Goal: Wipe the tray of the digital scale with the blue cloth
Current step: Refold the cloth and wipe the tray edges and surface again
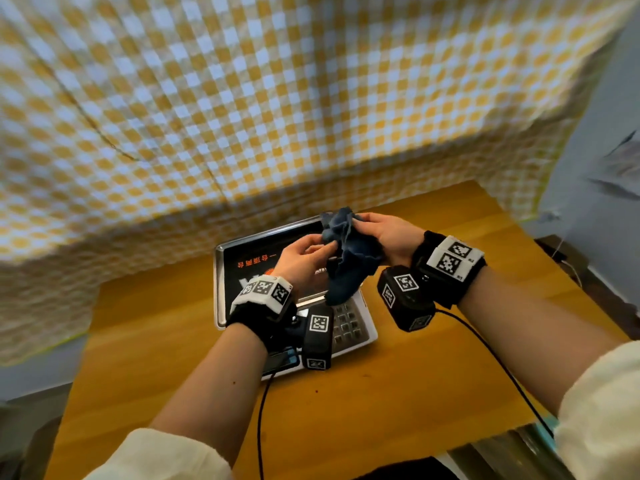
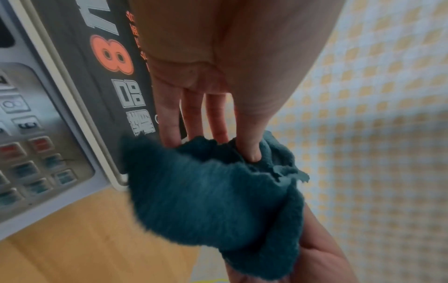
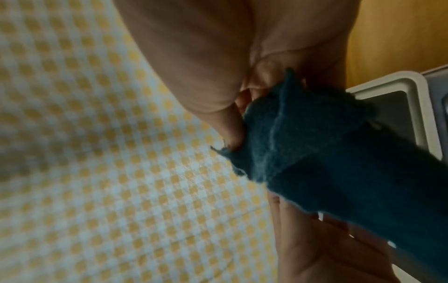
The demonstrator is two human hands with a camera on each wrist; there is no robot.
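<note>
The blue cloth is up in the air, bunched and crumpled, held between 2 hands above the digital scale. It does not touch the tray. A loose end of it hangs down in front of the scale's keypad.

The right hand grips the top of the cloth. Its fingers and thumb curl round the cloth, and in the right wrist view the thumb presses into the bunched edge. The left hand holds the other side. In the left wrist view its fingers reach out fairly straight, and the tips dip into the folds of the cloth. From the head view the thumb and fingers seem to pinch the cloth's edge.

The scale sits on a wooden table. Its tray is a shiny metal one with a raised rim. A dark sheet with orange and white print lies flat in it. The keypad has grey buttons, plus some red and blue-green ones.

A yellow and white checked cloth hangs behind the table like a wall. Each wrist wears a black band with black and white square markers. 2 black cables run back along the table toward the person. Cream sleeves are pushed up both arms.
</note>
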